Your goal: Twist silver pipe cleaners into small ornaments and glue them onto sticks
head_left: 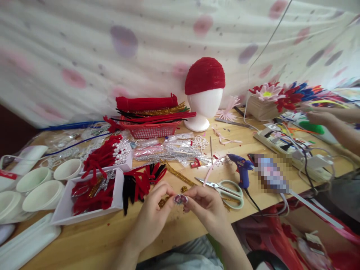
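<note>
My left hand (154, 212) and my right hand (209, 206) meet over the table's front edge, thumb tips side by side. Fingers of both are closed in a pinch, and whatever sits between the tips is too small and hidden to make out. A bit of gold tinsel stem (163, 201) shows within the curve of my left hand; whether it is held, I cannot tell. Just beyond the fingertips lies a small gold coil (184, 189). White-handled scissors (225, 190) lie partly open beside my right hand. Red and black fuzzy stem pieces (140, 183) are near my left hand.
A foam head (206, 105) in a red cap stands behind a red basket (153, 130) of stems. A blue glue gun (242, 168), a power strip (292, 153), a white box (87, 213) and paper cups (42, 197) surround the hands. Another person's hand (323, 118) is at right.
</note>
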A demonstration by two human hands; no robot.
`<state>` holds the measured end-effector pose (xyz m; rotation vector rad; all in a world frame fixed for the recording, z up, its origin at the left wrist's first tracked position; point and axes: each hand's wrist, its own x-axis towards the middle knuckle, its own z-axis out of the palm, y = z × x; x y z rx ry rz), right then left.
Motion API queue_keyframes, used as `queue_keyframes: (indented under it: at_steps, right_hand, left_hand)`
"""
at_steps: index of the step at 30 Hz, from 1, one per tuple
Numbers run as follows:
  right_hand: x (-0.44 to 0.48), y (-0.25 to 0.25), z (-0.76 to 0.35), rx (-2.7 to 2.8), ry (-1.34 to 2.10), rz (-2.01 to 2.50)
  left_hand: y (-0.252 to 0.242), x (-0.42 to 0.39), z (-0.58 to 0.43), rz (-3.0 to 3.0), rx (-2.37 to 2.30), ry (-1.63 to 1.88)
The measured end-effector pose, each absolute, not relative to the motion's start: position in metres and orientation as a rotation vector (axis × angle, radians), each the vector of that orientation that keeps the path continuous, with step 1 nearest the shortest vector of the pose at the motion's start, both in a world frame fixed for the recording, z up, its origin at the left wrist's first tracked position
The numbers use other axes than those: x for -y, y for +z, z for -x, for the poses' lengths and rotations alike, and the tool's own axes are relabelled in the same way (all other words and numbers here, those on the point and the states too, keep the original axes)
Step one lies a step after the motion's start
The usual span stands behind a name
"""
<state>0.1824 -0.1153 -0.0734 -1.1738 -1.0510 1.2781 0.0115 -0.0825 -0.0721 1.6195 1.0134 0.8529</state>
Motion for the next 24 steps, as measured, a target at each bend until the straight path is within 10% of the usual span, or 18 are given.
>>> queue_keyframes:
  at_steps: [8,17,24]
  right_hand:
    - [0.117,-0.078,-0.200,1.121,1.097,1.223]
    - [0.111,-0.115,-0.319,0.797,-0.243,2.086]
    - [0.067,-0.115,-0.355,1.132,-0.025,2.103]
  left_hand:
    - [-0.079,0.082,-0.015,-1.412,-1.014,0.986]
    - [-0.089,0.079,-0.017,-1.196,-1.037,1.153]
    - [-0.088,0.085,-0.017,-1.076,-1.068,1.181]
